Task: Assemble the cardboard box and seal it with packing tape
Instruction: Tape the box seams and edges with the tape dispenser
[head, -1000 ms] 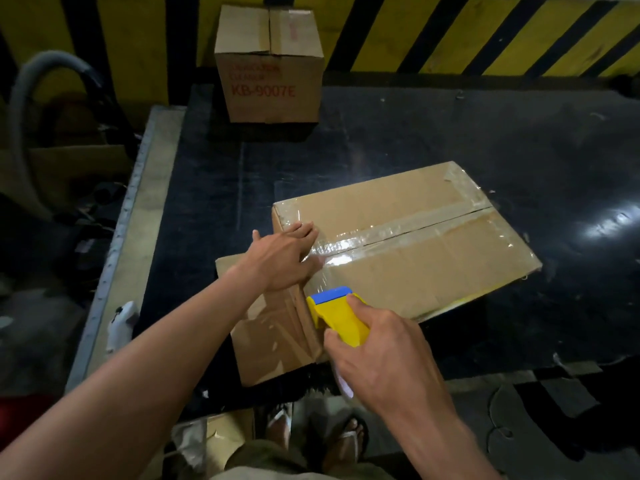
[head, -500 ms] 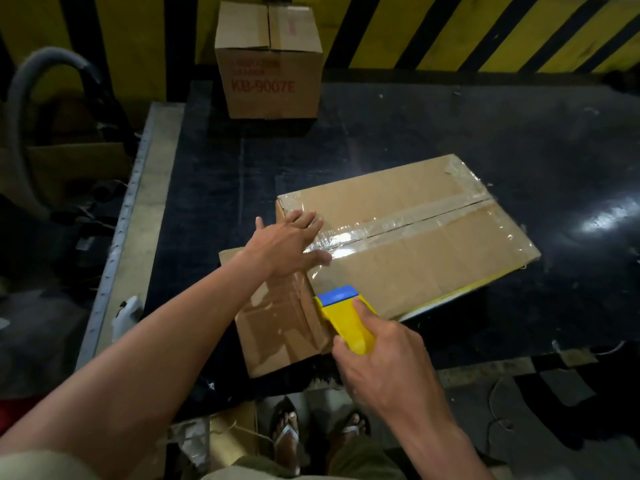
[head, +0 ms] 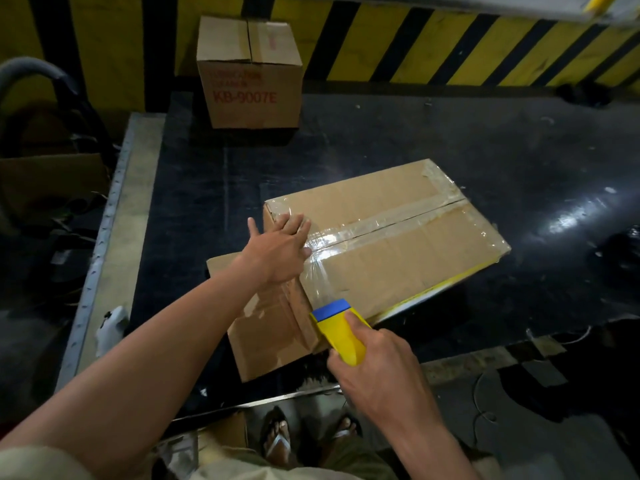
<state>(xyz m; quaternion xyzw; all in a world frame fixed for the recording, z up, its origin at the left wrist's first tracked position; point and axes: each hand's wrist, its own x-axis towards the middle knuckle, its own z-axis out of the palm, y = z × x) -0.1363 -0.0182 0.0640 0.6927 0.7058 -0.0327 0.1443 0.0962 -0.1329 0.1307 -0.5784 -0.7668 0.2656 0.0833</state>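
Head view: second carton point(head: 249, 72) well behind taped box point(head: 398, 237).

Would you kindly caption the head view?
Left hand steadies cardboard box; right hand pulls yellow tape dispenser.

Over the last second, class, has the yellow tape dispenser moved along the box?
Yes. The yellow tape dispenser in the right hand has slid toward the person, from beside the left hand to the cardboard box's near corner.
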